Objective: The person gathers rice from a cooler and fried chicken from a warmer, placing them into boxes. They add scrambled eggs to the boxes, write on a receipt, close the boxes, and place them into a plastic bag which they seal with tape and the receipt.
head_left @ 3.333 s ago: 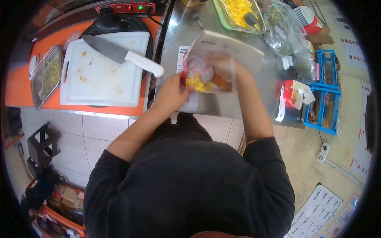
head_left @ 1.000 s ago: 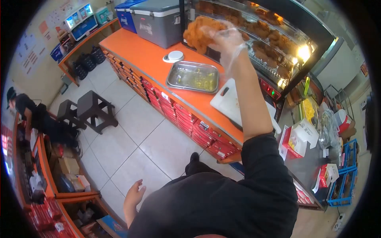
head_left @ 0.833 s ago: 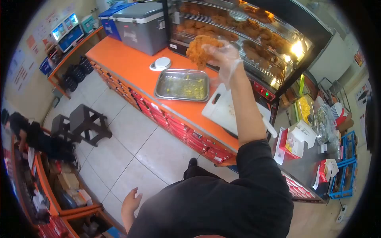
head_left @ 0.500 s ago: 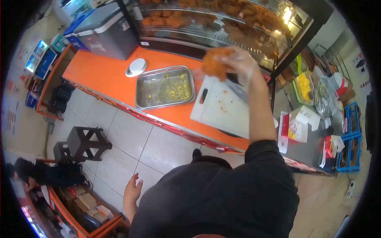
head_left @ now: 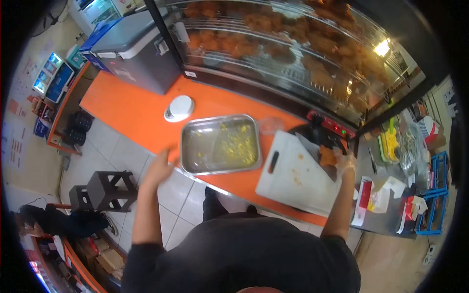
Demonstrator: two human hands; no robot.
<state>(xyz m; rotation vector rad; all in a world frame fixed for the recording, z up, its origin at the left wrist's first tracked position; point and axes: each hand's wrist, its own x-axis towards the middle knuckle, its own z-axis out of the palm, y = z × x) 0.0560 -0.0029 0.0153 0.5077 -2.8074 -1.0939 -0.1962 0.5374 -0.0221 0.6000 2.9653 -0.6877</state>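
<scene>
At eleven o'clock, the left hand (head_left: 159,167) is empty, fingers loosely apart near the shallow stainless-steel tray (head_left: 197,141); blur hides whether it touches the rim. The rectangular white plastic cutting board (head_left: 278,181) lies at one o'clock, probably kept within easy reach. Just past two, the right hand (head_left: 346,165), in a clear glove likely worn for hygiene, pinches the golden-brown fried chicken piece (head_left: 327,156) over the board's far edge. Beyond, at one, stands the black-framed glass cabinet (head_left: 244,87), its lamp presumably warming the chicken inside.

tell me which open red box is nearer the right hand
The red box nearer the white cutting board; the second box stands farther from the right hand.
</scene>
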